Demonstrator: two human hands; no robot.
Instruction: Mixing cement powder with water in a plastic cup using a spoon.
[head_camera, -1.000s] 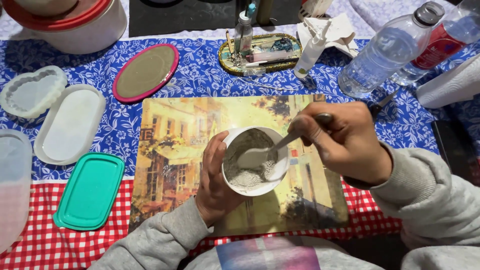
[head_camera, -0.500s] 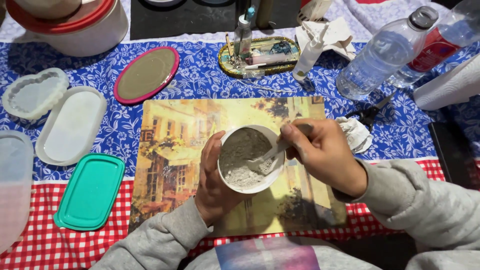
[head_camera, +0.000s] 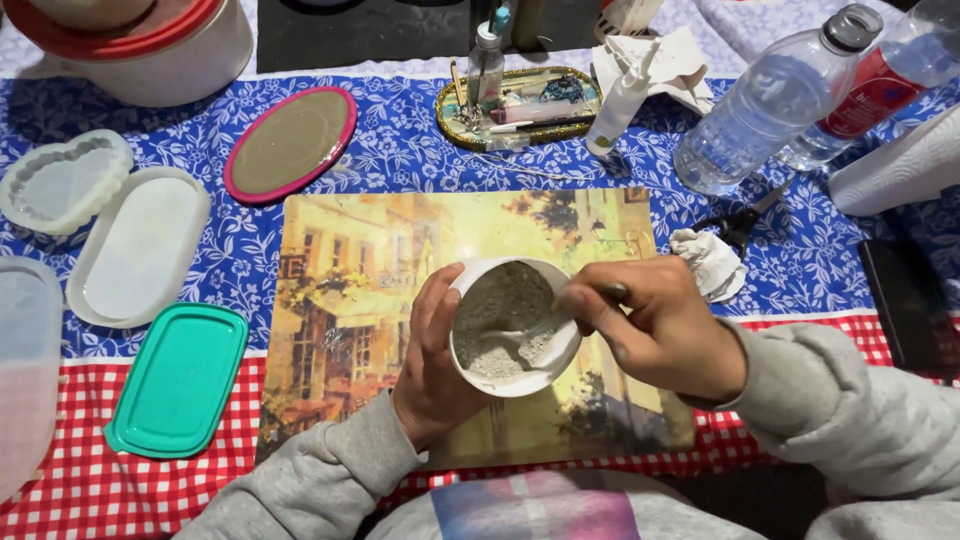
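Note:
My left hand (head_camera: 432, 362) wraps around the left side of a small white cup (head_camera: 512, 326) holding grey powdery mix. The cup is tilted and held just above a placemat (head_camera: 340, 300) printed with a street painting. My right hand (head_camera: 655, 325) grips a thin metal spoon (head_camera: 560, 312) whose tip is down in the grey mix. Both arms wear grey sleeves.
Left of the placemat lie a teal lid (head_camera: 180, 378), a white oval mould (head_camera: 140, 245), a heart-shaped mould (head_camera: 60, 180) and a pink-rimmed oval tray (head_camera: 290, 143). Behind are a gold tray of small tools (head_camera: 520, 105), a squeeze bottle (head_camera: 622, 100), two plastic bottles (head_camera: 770, 100), scissors (head_camera: 745, 218) and crumpled tissue (head_camera: 708, 262).
My right hand has come left and lower, closer over the cup, and the spoon has swept through the mix. The cup has tilted more toward me in my left hand.

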